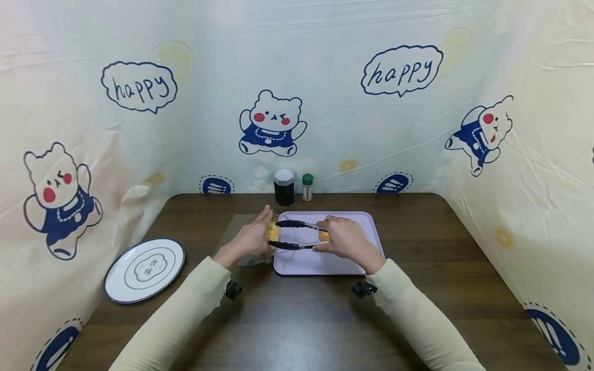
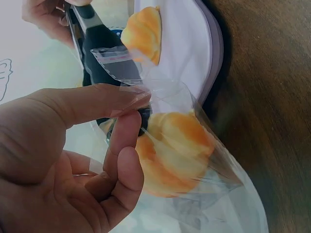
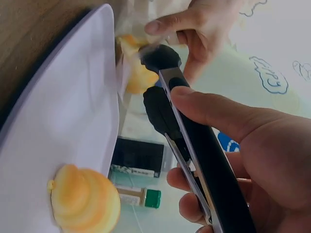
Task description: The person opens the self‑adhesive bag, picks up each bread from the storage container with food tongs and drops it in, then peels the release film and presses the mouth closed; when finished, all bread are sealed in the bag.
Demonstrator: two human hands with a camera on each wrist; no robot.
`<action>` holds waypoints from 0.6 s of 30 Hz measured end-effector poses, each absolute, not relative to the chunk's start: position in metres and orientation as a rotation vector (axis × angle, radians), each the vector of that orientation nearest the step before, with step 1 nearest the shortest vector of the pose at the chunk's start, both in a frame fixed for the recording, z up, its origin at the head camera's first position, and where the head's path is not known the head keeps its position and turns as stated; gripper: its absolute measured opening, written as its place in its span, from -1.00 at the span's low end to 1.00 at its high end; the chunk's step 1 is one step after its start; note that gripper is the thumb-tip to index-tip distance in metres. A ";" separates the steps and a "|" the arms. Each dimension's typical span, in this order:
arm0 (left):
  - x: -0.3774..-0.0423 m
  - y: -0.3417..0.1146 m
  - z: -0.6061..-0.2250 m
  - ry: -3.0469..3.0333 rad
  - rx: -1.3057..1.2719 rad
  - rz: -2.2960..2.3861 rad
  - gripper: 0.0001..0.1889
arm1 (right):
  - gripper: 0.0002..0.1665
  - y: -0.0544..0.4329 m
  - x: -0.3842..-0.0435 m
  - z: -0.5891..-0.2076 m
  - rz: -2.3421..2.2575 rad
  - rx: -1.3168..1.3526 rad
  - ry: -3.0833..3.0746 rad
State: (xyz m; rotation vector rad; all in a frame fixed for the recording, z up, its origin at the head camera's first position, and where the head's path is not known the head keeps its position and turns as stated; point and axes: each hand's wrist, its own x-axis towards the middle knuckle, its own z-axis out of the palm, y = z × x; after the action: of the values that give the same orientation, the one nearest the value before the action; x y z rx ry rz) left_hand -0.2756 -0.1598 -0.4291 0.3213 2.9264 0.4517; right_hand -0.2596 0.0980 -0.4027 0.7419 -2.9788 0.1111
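My left hand (image 1: pixel 250 238) pinches the rim of a clear plastic bag (image 2: pixel 221 194) between thumb and index finger. Inside that bag sits a golden bread roll (image 2: pixel 177 153). Black-tipped tongs (image 1: pixel 293 246) are gripped by my right hand (image 1: pixel 345 238), thumb along one arm and fingers around the other. The tips of the tongs stand apart at the bag's mouth, close to the roll; whether they touch it I cannot tell. A second bread roll (image 3: pixel 86 199) lies on the lilac tray (image 1: pixel 325 264), partly hidden behind my right hand in the head view.
Behind the tray stand a dark jar with a pale lid (image 1: pixel 284 188) and a small green-capped seasoning bottle (image 1: pixel 307 187). A white dark-rimmed plate (image 1: pixel 124 281) is on the left of the brown table (image 1: pixel 297 330). Printed cloth (image 1: pixel 334 129) surrounds the table's back and sides.
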 end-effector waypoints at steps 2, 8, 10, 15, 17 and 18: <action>-0.276 -0.161 -0.429 2.928 0.332 0.445 0.20 | -0.22 0.104 -0.260 -0.401 0.132 0.746 -2.979; -0.275 -0.162 -0.427 2.920 0.334 0.485 0.20 | -0.20 0.124 -0.261 -0.393 0.194 0.751 -2.979; -0.275 -0.162 -0.426 2.919 0.332 0.497 0.20 | -0.19 0.132 -0.261 -0.392 0.199 0.746 -2.985; -0.275 -0.161 -0.425 2.909 0.318 0.505 0.18 | -0.15 0.153 -0.263 -0.389 0.246 0.723 -3.014; -0.275 -0.160 -0.425 2.905 0.313 0.509 0.17 | -0.14 0.161 -0.264 -0.389 0.266 0.712 -3.024; -0.275 -0.160 -0.425 2.903 0.311 0.513 0.17 | -0.14 0.165 -0.265 -0.389 0.268 0.704 -3.029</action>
State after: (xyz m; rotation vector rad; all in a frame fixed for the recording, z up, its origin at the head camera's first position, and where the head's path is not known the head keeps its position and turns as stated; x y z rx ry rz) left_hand -0.2750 -0.1600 -0.4249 0.3113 2.9034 0.5133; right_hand -0.2649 0.1654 -0.3893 0.7043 -3.0294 0.2682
